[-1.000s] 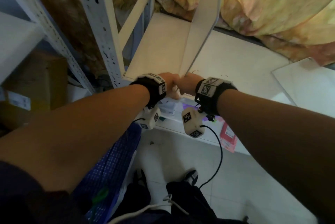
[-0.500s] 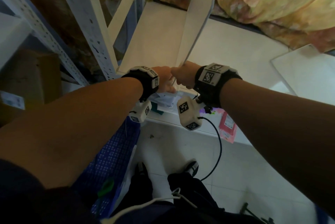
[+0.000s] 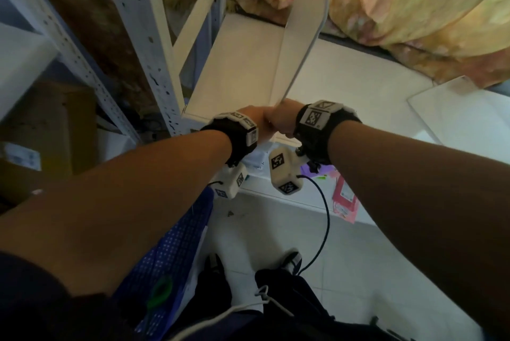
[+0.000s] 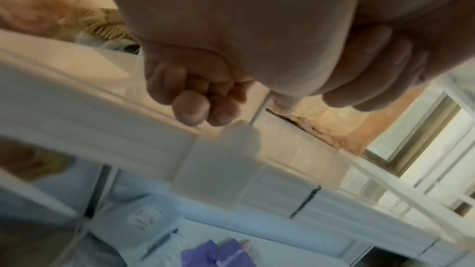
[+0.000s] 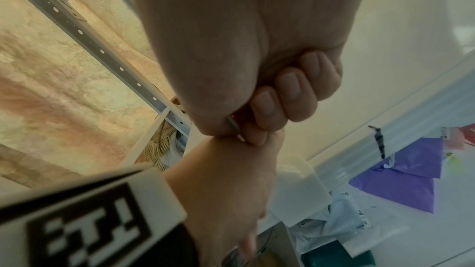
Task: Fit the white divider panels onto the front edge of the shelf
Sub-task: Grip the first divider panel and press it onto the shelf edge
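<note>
Both the left hand (image 3: pixel 255 122) and the right hand (image 3: pixel 284 117) are clamped on the lower end of the upright white divider panel (image 3: pixel 300 37), probably to press it onto the shelf's front edge (image 3: pixel 193 117).

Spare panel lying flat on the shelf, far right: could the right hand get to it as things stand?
Probably not yet. The right hand grips the upright divider panel beside the left hand. Nothing lies between it and the spare panel, so once freed it likely could.
</note>
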The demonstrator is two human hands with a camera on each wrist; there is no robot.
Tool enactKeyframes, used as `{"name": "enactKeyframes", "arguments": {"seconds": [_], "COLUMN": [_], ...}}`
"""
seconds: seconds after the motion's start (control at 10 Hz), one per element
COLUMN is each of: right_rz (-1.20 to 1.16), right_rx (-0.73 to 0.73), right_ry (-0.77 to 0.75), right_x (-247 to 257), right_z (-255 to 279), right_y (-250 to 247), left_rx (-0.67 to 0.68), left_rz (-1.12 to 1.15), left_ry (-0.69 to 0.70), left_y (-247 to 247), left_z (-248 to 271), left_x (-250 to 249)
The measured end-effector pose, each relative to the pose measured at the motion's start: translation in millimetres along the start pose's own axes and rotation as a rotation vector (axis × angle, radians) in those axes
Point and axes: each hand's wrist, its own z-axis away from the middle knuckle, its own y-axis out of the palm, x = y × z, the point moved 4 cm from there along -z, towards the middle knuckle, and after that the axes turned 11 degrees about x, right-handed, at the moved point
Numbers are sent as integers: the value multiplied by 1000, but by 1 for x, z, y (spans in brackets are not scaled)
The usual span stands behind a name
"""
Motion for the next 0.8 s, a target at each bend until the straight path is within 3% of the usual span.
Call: {"name": "enactKeyframes", "arguments": {"seconds": [0.1,0.2,0.3,0.4,0.5,0.6,0.7,0.8], "right_rz": [294,214,232,168,-79,-126,-135,-341], "right_rx": [18,-12,-55,-36,-27,-55,-31,118], "right_ry": [-60,-54,-63,-46,-41,21,4,-33], "right_x": [8,7,9,3,-5,-8,-6,-20], "right_z": [3,0,3,-3,-11,-12,-14,-18], "right_y": [-1,-4,-6,-4,-1,1,5,11], "left_rx": [-35,-45,54,-2,-24,-12,-71,-103], "left_rz": [-192,-126,59,163,234,320,284,271], "left_ry": [18,75,48,69,-21,-79,-24,15], "left_y": [15,17,13,11,20,26,32,30], "left_z": [-26,-23,-14,-1,-15,-28,-20,-10], "left_x": [-3,-11,-13,-16,-9,-8,-5,-5]}}
